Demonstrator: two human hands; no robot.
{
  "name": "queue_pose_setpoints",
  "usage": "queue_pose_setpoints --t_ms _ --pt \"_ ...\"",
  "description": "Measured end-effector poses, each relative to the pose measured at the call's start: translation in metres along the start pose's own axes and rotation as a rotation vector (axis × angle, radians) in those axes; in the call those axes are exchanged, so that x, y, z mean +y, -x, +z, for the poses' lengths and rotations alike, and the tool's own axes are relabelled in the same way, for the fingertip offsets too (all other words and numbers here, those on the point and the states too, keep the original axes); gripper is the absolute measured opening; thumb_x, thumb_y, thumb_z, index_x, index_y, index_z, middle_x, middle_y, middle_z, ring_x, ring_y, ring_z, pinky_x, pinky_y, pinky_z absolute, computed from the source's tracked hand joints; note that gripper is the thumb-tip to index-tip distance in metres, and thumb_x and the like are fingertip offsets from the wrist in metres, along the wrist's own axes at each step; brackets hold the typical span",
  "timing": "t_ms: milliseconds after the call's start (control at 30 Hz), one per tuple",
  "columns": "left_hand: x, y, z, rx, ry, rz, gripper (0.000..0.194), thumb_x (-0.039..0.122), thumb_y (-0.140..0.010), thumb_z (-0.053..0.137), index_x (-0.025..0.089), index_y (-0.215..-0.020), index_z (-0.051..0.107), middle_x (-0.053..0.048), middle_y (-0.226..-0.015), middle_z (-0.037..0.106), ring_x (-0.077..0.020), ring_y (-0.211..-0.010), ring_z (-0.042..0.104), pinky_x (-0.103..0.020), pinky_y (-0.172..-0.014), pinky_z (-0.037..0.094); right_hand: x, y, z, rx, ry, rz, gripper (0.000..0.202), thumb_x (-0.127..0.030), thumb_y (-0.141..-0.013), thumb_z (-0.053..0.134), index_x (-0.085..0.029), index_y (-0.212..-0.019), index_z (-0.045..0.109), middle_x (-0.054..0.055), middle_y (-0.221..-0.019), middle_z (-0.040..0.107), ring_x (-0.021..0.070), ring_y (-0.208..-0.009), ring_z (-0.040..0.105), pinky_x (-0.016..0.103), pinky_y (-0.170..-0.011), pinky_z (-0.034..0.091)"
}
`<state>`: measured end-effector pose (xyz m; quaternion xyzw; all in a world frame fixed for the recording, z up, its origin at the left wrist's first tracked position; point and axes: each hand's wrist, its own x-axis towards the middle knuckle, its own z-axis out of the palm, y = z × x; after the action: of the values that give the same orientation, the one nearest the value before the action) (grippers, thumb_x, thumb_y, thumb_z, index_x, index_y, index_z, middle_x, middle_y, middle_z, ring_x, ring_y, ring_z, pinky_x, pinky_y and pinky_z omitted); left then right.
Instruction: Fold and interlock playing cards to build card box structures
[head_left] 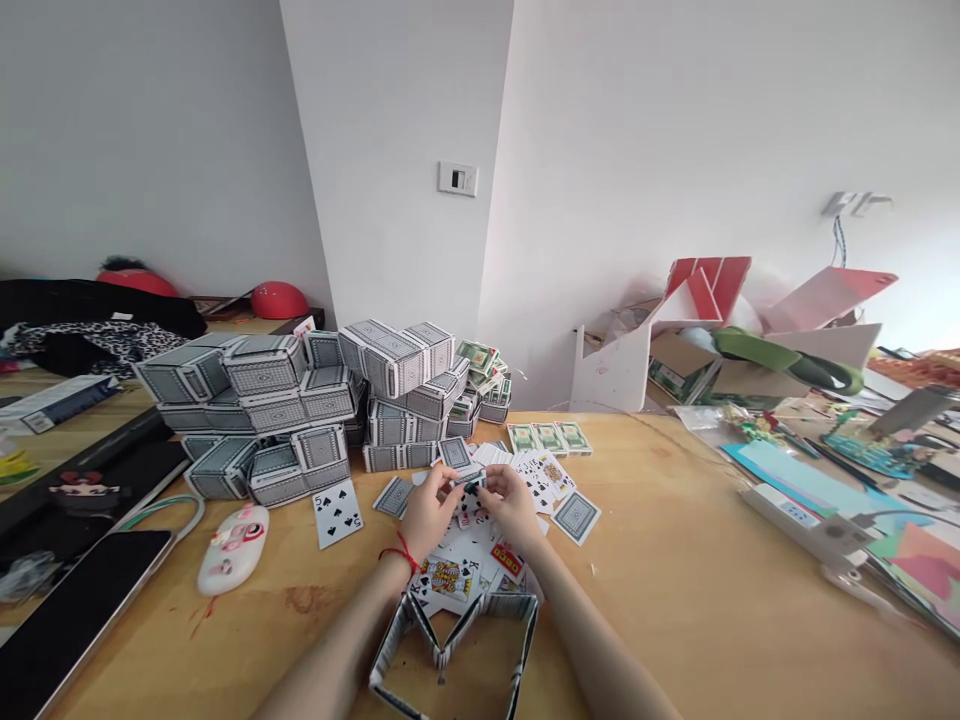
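My left hand (429,508), with a red string bracelet at the wrist, and my right hand (512,503) meet over a pile of loose playing cards (444,578). Between their fingertips they pinch a small folded card (469,479). Nearer to me, between my forearms, a frame of folded cards (527,640) with a V-shaped notch rests on the wooden table (645,560). Boxes covered in grey card backs (270,370) are stacked behind and to the left of my hands. A five of spades (337,514) lies left of my left hand.
A white mouse (234,549) and a dark tablet (82,610) lie at the left. Green card packs (550,439) sit behind the pile. On the right are a power strip (795,520), blue paper (787,480) and a white box (611,370) of clutter.
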<state>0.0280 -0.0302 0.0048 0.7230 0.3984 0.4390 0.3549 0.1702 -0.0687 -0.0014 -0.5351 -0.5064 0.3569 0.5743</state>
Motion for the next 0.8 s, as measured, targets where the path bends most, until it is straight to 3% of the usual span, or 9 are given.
queue_pose_setpoints --t_ms 200,333,467,567,667,800 --pt "-0.001 -0.001 -0.001 -0.01 -0.166 0.231 0.026 0.027 -0.083 0.048 0.026 -0.106 0.06 -0.005 -0.101 0.065 -0.0206 -0.094 0.059 -0.035 -0.083 0.046 0.0 0.0 -0.009 -0.029 0.07 -0.055 0.021 -0.029 -0.076 0.054 -0.019 -0.094 0.061 0.005 -0.082 0.064 0.0173 -0.069 0.059 0.031 -0.06 0.052" --pt "-0.002 -0.003 -0.001 -0.022 -0.024 0.135 0.024 0.025 -0.081 0.051 0.025 -0.1 0.066 -0.005 -0.107 0.064 -0.0216 -0.103 0.056 -0.036 -0.091 0.043 -0.006 0.001 -0.015 -0.164 -0.098 0.002 0.026 -0.032 -0.078 0.055 -0.019 -0.099 0.064 0.005 -0.088 0.067 0.0205 -0.077 0.062 0.033 -0.063 0.053" --pt "-0.004 -0.006 -0.001 -0.093 0.202 -0.035 0.026 0.027 -0.078 0.053 0.021 -0.099 0.067 -0.007 -0.103 0.067 -0.0216 -0.092 0.061 -0.034 -0.081 0.049 -0.012 0.001 -0.019 -0.251 -0.371 0.145 0.027 -0.037 -0.079 0.056 -0.017 -0.094 0.065 0.006 -0.083 0.068 0.0224 -0.075 0.064 0.036 -0.062 0.053" --pt "-0.005 -0.007 -0.001 -0.124 0.26 -0.076 0.034 0.033 -0.079 0.051 0.017 -0.107 0.064 -0.008 -0.094 0.07 -0.0198 -0.077 0.064 -0.032 -0.066 0.052 -0.014 0.004 -0.019 -0.353 -0.618 0.251 0.027 -0.035 -0.078 0.059 -0.016 -0.098 0.062 0.007 -0.087 0.068 0.0232 -0.081 0.064 0.04 -0.07 0.053" --pt "-0.003 -0.005 0.0 -0.148 0.319 -0.098 0.038 0.037 -0.078 0.053 0.018 -0.109 0.063 -0.009 -0.104 0.067 -0.0192 -0.076 0.064 -0.028 -0.058 0.052 -0.015 0.007 -0.016 -0.483 -0.772 0.325 0.028 -0.031 -0.077 0.061 -0.018 -0.102 0.057 0.007 -0.091 0.067 0.023 -0.085 0.064 0.044 -0.077 0.05" --pt "0.003 -0.003 0.0 -0.148 0.299 0.035 0.028 0.031 -0.077 0.056 0.02 -0.101 0.066 -0.009 -0.116 0.061 -0.0208 -0.095 0.06 -0.03 -0.073 0.052 -0.015 0.01 -0.014 -0.512 -0.807 0.368 0.023 -0.03 -0.076 0.062 -0.018 -0.095 0.058 0.006 -0.088 0.067 0.0221 -0.084 0.064 0.044 -0.079 0.049"
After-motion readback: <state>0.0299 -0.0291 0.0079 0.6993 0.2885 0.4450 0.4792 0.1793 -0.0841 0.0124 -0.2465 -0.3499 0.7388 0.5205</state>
